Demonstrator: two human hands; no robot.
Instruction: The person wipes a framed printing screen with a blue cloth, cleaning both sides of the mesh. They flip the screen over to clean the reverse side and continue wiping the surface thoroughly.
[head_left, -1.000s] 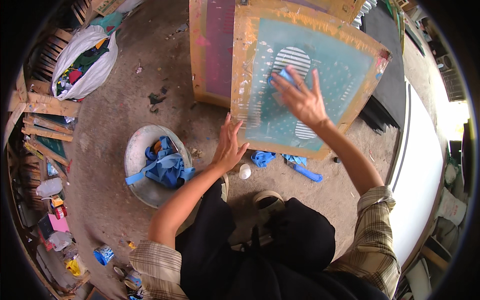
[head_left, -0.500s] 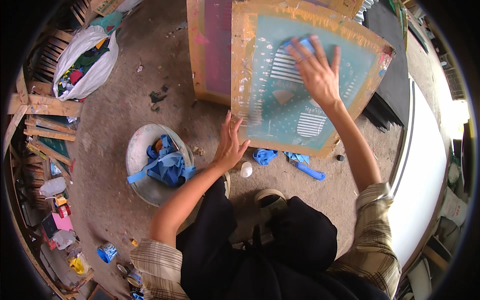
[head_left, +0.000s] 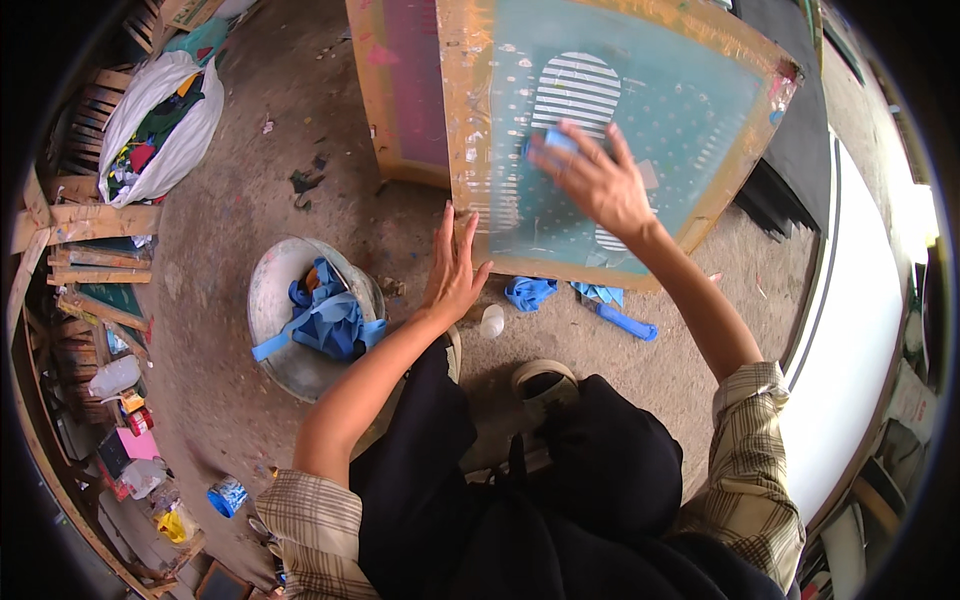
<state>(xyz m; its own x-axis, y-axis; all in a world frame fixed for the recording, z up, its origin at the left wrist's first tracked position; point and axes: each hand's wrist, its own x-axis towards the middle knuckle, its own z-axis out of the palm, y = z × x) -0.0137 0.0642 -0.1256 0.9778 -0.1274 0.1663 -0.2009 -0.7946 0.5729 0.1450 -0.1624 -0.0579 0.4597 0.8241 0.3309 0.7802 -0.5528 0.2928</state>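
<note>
A screen-printing frame (head_left: 690,105) stands tilted before me, its blue-green mesh edged with worn orange tape and marked with striped sole shapes and dots. My right hand (head_left: 605,190) presses a blue cloth (head_left: 557,141) against the mesh, just below the upper striped shape. Motion blurs its fingers, and they cover part of the cloth. At the frame's lower left corner is my left hand (head_left: 456,278). Its fingers are stretched out along the wooden edge, thumb apart, and nothing shows in its palm.
Behind stands another frame (head_left: 405,110) with purple mesh. A metal bucket (head_left: 268,290) of blue cloth strips stands left of my legs. Below the frame lie a crumpled blue cloth (head_left: 529,292), a blue-handled tool (head_left: 627,322) and a small white bottle (head_left: 492,321). A white board (head_left: 850,320) lies right.
My right hand has wiped down and to the left with the blue cloth, uncovering the upper striped shape. My left hand stays at the frame's corner. The whole view has shifted slightly.
</note>
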